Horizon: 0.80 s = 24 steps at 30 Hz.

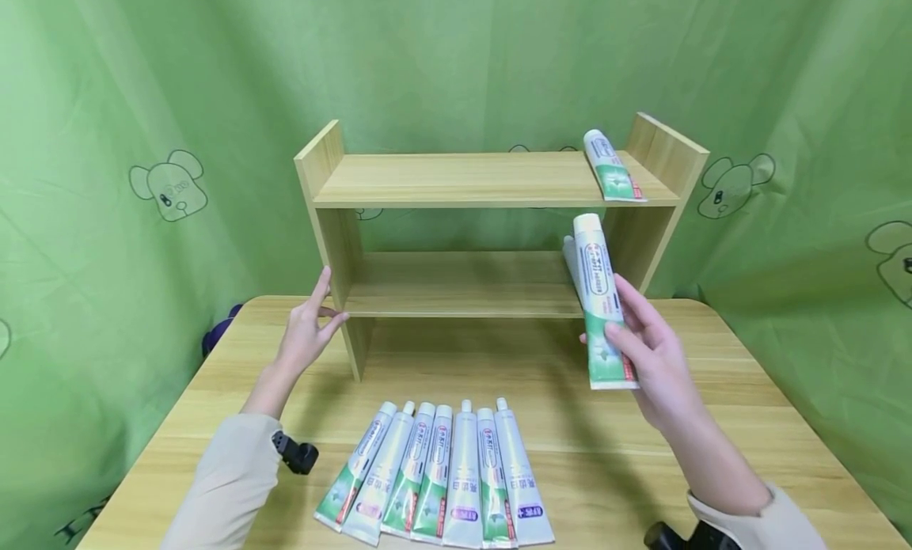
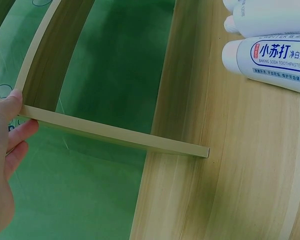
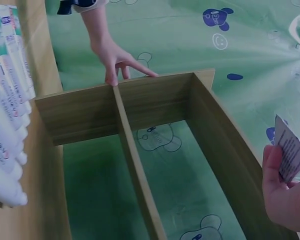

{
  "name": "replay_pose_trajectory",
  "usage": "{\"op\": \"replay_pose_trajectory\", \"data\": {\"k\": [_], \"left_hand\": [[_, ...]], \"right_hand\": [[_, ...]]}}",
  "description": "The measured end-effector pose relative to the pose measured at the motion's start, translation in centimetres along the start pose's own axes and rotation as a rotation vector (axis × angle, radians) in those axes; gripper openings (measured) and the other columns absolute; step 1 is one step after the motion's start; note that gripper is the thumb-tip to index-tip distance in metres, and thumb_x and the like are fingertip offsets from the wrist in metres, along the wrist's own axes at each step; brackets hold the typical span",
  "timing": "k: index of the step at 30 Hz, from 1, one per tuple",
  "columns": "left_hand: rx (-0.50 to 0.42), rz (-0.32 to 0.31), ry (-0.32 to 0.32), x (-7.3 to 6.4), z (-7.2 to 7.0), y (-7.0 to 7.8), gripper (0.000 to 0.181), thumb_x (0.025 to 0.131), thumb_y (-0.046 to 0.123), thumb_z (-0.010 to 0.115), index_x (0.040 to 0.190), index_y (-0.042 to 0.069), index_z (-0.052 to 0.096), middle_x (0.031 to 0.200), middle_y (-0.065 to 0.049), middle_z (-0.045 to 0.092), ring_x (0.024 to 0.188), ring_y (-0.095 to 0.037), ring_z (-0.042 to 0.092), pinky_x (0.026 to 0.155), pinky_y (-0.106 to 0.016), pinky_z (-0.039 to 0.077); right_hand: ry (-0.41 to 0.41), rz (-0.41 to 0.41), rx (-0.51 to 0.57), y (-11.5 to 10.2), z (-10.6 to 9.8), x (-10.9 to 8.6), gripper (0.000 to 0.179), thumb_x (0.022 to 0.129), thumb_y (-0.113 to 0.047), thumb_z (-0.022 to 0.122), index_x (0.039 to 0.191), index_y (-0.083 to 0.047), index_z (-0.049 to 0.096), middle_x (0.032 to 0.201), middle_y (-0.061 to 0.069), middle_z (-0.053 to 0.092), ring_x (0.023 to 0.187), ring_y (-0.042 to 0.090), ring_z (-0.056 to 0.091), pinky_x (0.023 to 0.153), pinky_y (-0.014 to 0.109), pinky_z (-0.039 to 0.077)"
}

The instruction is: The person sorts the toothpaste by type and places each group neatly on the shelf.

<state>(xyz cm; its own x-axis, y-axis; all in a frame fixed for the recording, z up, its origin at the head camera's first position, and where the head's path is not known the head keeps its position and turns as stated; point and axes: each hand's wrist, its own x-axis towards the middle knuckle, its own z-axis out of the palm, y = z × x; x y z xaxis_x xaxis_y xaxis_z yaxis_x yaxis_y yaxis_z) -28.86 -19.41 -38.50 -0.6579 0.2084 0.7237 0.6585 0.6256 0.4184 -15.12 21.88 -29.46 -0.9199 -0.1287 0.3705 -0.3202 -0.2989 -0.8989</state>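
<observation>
- Seven toothpaste tubes (image 1: 436,475), fanned at six o'clock on the table (image 1: 755,423), caps toward twelve; presumably set near the person for easy picking.
- One held tube (image 1: 602,297), at three o'clock before the shelf rack (image 1: 456,182), cap toward twelve; gripped by its lower half, likely to leave the cap end free.
- One upper-shelf tube (image 1: 610,166), at two o'clock, cap toward eleven.
- One further tube (image 1: 569,257), at three o'clock, mostly hidden behind the held one.
- Right hand (image 1: 659,356): fingers clamped on the held tube, thumb across its front.
- Left hand (image 1: 302,336), between eight and nine o'clock: fingers spread apart, thumb and fingers touching the rack's side panel (image 1: 331,233), apparently to steady it.
</observation>
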Motion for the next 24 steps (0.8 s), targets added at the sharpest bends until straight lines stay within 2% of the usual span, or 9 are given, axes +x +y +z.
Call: {"op": "replay_pose_trajectory", "data": {"k": [4, 9, 16, 21, 24], "left_hand": [[-0.002, 0.009, 0.004, 0.0, 0.0, 0.0, 0.09, 0.074, -0.004, 0.069, 0.146, 0.013, 0.018, 0.121, -0.035, 0.048, 0.071, -0.035, 0.066, 0.065, -0.042, 0.057], [-0.011, 0.01, 0.004, 0.0, 0.0, 0.0, 0.089, 0.074, -0.005, 0.069, 0.146, 0.012, 0.019, 0.121, -0.037, 0.047, 0.07, -0.035, 0.065, 0.068, -0.045, 0.056], [-0.015, -0.004, -0.007, 0.0, 0.0, 0.1, 0.086, 0.075, -0.004, 0.069, 0.145, 0.009, 0.02, 0.12, -0.037, 0.047, 0.071, -0.035, 0.066, 0.073, -0.044, 0.055], [-0.018, -0.008, -0.006, 0.0, 0.0, 0.0, 0.088, 0.075, -0.005, 0.069, 0.146, 0.012, 0.019, 0.122, -0.036, 0.047, 0.071, -0.035, 0.066, 0.072, -0.044, 0.055], [-0.021, -0.001, -0.003, 0.0, 0.0, 0.0, 0.09, 0.075, -0.005, 0.069, 0.146, 0.015, 0.018, 0.123, -0.036, 0.046, 0.072, -0.035, 0.065, 0.072, -0.044, 0.055]], "right_hand": [[0.043, -0.033, 0.019, -0.5, 0.7, 1.1, 0.056, 0.093, -0.001, 0.047, 0.144, -0.01, 0.027, 0.132, 0.005, 0.038, 0.087, 0.015, 0.064, 0.071, 0.022, 0.056], [0.123, -0.047, 0.046, -0.9, 1.0, 2.5, 0.056, 0.091, -0.001, 0.052, 0.142, -0.007, 0.031, 0.122, 0.003, 0.05, 0.082, 0.016, 0.066, 0.069, 0.023, 0.056], [0.148, -0.036, -0.03, -1.6, 1.4, 4.0, 0.05, 0.09, -0.001, 0.053, 0.138, -0.007, 0.039, 0.11, 0.009, 0.048, 0.077, 0.015, 0.063, 0.067, 0.024, 0.057], [0.134, -0.025, -0.038, -2.2, 1.6, 4.6, 0.032, 0.091, 0.001, 0.05, 0.119, -0.012, 0.043, 0.098, 0.005, 0.057, 0.068, 0.015, 0.064, 0.059, 0.025, 0.057], [0.132, -0.024, -0.021, -2.6, 1.8, 4.9, 0.025, 0.09, 0.0, 0.051, 0.11, -0.013, 0.042, 0.097, 0.004, 0.059, 0.068, 0.016, 0.064, 0.057, 0.026, 0.057]]}}
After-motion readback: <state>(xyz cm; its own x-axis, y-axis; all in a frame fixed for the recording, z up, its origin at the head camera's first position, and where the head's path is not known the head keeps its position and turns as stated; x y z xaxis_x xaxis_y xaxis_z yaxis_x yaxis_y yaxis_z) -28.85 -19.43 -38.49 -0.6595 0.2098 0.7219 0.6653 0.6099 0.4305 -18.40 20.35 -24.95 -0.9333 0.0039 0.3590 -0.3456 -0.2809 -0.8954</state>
